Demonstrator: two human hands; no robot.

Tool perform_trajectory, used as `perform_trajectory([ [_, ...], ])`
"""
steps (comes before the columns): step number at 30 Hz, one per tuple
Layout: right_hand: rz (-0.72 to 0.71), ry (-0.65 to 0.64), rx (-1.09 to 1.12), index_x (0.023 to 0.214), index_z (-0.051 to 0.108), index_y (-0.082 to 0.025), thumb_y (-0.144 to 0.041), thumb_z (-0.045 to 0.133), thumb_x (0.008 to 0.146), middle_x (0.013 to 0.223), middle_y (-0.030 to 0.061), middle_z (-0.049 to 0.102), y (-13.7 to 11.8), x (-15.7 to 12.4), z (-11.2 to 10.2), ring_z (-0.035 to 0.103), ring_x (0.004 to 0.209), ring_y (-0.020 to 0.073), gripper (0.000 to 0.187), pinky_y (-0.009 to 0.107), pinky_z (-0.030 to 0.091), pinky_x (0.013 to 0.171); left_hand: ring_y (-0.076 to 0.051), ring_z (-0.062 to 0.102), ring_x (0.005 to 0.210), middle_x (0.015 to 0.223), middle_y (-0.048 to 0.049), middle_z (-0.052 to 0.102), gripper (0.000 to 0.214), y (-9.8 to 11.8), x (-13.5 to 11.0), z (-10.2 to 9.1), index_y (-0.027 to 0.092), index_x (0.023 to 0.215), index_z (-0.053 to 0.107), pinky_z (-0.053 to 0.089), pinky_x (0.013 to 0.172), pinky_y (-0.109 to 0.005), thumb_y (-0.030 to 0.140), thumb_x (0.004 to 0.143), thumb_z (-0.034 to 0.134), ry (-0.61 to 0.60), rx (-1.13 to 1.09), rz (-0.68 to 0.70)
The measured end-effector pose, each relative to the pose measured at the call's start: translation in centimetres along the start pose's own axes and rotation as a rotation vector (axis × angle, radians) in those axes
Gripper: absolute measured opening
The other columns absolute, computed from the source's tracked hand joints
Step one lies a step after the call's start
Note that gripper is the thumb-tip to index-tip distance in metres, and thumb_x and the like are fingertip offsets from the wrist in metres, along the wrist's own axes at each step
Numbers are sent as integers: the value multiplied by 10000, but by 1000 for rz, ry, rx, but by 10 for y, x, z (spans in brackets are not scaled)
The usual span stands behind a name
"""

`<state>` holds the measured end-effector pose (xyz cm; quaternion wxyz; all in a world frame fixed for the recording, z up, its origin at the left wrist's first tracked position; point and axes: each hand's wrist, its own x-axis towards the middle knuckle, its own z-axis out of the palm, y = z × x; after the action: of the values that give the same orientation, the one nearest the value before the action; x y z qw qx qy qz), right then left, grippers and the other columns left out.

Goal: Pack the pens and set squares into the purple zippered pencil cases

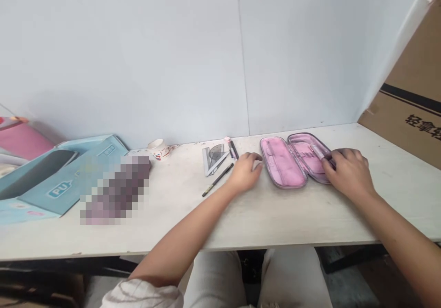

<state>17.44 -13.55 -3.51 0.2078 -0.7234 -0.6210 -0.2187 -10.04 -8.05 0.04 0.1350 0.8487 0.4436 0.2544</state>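
Observation:
A pink pencil case lies unzipped and spread flat on the table, its two halves side by side. My right hand is over the right half's outer edge, fingers curled around a slim pen lying slanted in that half; its far end is hidden under the fingers. Just left of the case, my left hand rests with thumb and fingers apart, holding nothing. Beside it lie a black pen, clear rulers with a protractor, and a dark marker-like stick with a small pink-and-white block.
A paper cup stands near the wall. Further left are a blurred-out purple object and an opened light-blue box marked PU. A brown carton bounds the right. The table's front edge runs above my legs.

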Motion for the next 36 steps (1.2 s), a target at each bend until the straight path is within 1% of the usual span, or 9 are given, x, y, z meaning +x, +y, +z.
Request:
perform_trajectory([
  [3,-69,-1,55,878,637,-152,-352,391,847,914,112,595,-33,7,-6,484,916,261,319,354,364,759,-212,543,971,982,-97,605,240,-42,-8,-21,146,973,585,414,887,-346,242,815,432,63,32,-115],
  [7,-227,-79,112,863,637,-146,-304,372,852,910,121,590,-95,19,-11,483,926,255,309,353,356,796,-208,550,939,955,-90,607,225,-80,-18,-30,160,939,591,425,850,-346,212,816,410,128,66,-205],
  [10,-340,-170,147,915,630,-148,-303,359,861,977,122,583,-148,30,-7,463,992,257,317,351,344,839,-210,552,933,954,-95,605,234,-91,-26,-29,162,944,596,424,846,-354,205,819,402,159,75,-227],
  [13,-364,-257,156,955,627,-148,-319,361,863,1019,129,574,-196,46,3,445,1035,257,330,347,341,864,-211,545,953,969,-95,602,236,-94,-31,-29,168,951,595,417,863,-351,222,832,398,213,46,-203],
  [18,-352,-398,69,1065,602,-120,-340,402,838,1111,174,547,-247,74,21,405,1104,288,374,385,359,858,-203,549,942,951,-88,600,228,-94,-34,-32,170,941,594,421,859,-330,194,823,401,239,-11,-218],
  [23,-352,-475,31,994,646,-71,-427,432,816,1093,233,555,-261,84,34,420,1089,326,452,408,371,830,-217,553,923,932,-94,594,231,-98,-36,-28,167,939,589,424,841,-354,217,836,388,258,-38,-216],
  [28,-330,-470,43,1000,636,-89,-416,377,846,1081,204,571,-252,83,34,453,1046,291,445,382,361,826,-223,539,949,939,-100,581,210,-97,-35,-27,161,920,587,411,873,-369,210,823,407,309,-114,-209],
  [32,-312,-298,142,896,635,-122,-403,334,870,986,152,594,-240,68,16,476,973,259,412,358,345,819,-211,538,951,941,-91,591,187,-85,-35,-27,159,905,571,401,892,-367,242,831,420,329,-284,-229],
  [36,-395,-106,213,833,611,-140,-384,340,871,898,127,581,-234,41,-7,466,924,253,367,366,328,817,-168,570,861,890,-63,612,254,-69,-33,-27,168,934,522,441,805,-311,386,862,412,314,-691,-350],
])
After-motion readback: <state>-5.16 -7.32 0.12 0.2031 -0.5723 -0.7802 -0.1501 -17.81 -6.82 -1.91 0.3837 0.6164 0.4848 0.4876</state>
